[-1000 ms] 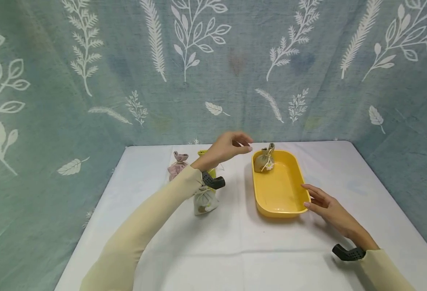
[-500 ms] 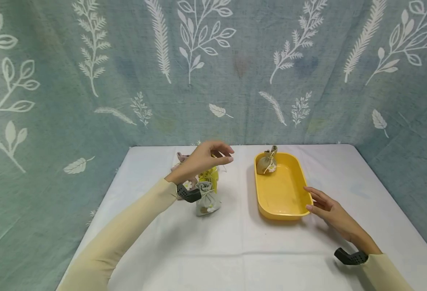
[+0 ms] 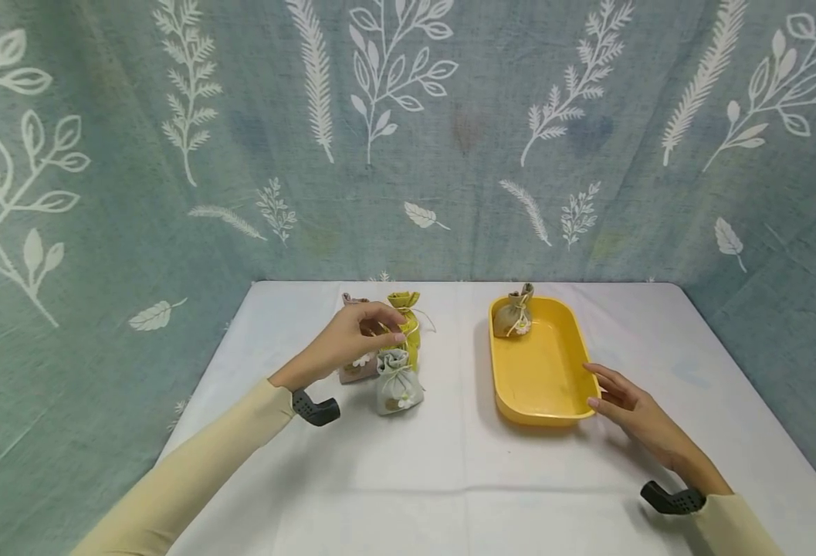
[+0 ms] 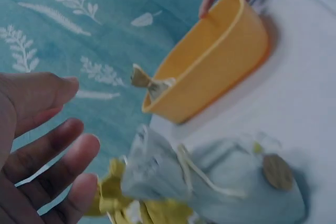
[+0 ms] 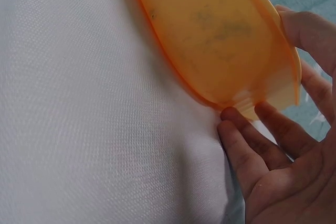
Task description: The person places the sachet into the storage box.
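My left hand, holding nothing, hovers over the drawstring pouches on the left, fingers loosely bent. A pale grey pouch with a flower and button stands in front. Behind it is a yellow pouch, partly covered by my fingers. The pinkish pouch lies mostly behind my hand. In the left wrist view, the grey pouch fills the lower part, below my fingertips. My right hand holds the right edge of a yellow tray, thumb and fingertips at the rim. An olive pouch sits in the tray's far left corner.
A white cloth covers the table. A green leaf-patterned curtain hangs behind it and along both sides. Black wrist cameras are strapped to both wrists.
My left hand has moved left and nearer, from beside the tray to over the pouches, uncovering the grey and yellow ones. The right hand stays at the tray's edge.
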The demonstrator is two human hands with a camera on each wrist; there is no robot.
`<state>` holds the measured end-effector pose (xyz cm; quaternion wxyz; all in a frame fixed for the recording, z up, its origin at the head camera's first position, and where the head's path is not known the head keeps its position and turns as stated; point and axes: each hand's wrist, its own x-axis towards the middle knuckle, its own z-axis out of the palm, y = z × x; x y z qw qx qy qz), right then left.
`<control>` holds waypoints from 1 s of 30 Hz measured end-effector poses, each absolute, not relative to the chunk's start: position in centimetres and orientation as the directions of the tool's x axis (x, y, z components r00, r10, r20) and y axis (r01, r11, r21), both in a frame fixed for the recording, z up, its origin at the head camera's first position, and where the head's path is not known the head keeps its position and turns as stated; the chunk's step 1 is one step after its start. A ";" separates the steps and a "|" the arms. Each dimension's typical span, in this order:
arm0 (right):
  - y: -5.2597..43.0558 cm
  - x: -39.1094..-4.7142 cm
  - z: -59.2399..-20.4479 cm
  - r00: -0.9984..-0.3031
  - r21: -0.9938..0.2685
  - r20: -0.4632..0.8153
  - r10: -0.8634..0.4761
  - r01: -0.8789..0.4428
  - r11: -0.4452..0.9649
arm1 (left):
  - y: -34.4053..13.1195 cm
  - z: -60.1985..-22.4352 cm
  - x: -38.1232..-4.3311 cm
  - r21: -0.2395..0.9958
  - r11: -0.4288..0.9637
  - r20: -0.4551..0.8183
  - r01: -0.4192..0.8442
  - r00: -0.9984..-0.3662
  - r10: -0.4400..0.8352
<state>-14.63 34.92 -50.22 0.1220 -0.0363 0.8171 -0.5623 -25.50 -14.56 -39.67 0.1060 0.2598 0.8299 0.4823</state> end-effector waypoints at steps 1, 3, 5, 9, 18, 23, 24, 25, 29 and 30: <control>34.9 -14.6 -50.2 -0.968 -0.927 -0.158 -0.196 0.078 0.367 | -14.9 -39.9 -25.3 0.859 0.400 0.072 0.320 -0.849 0.523; 35.0 -14.6 -50.2 -0.968 -0.927 -0.157 -0.197 0.075 0.369 | -15.6 -40.4 -24.9 0.871 0.393 0.063 0.295 -0.861 0.506; 35.0 -14.5 -50.2 -0.968 -0.926 -0.152 -0.200 0.069 0.371 | -16.2 -40.9 -24.5 0.877 0.389 0.060 0.283 -0.867 0.494; 35.1 -14.5 -50.2 -0.968 -0.928 -0.147 -0.206 0.063 0.367 | -17.2 -41.9 -23.9 0.862 0.405 0.081 0.306 -0.870 0.486; 35.1 -14.3 -49.9 -0.967 -0.926 -0.153 -0.203 0.069 0.371 | -18.4 -43.6 -22.9 0.814 0.489 0.085 0.314 -0.897 0.434; 35.1 -14.3 -50.0 -0.968 -0.930 -0.150 -0.203 0.069 0.360 | -18.5 -45.0 -22.7 0.797 0.505 0.098 0.331 -0.896 0.433; 35.1 -14.3 -50.1 -0.968 -0.931 -0.149 -0.203 0.068 0.359 | -18.4 -45.2 -22.7 0.797 0.503 0.101 0.334 -0.895 0.434; 35.1 -14.4 -50.1 -0.968 -0.932 -0.148 -0.202 0.069 0.356 | -18.3 -45.5 -22.7 0.797 0.501 0.103 0.336 -0.894 0.436; 35.0 -14.4 -50.4 -0.969 -0.934 -0.151 -0.197 0.074 0.350 | -18.0 -46.4 -22.6 0.783 0.516 0.101 0.349 -0.888 0.448; 35.0 -14.5 -50.5 -0.969 -0.933 -0.154 -0.195 0.078 0.352 | -17.9 -46.6 -22.5 0.774 0.521 0.104 0.361 -0.883 0.458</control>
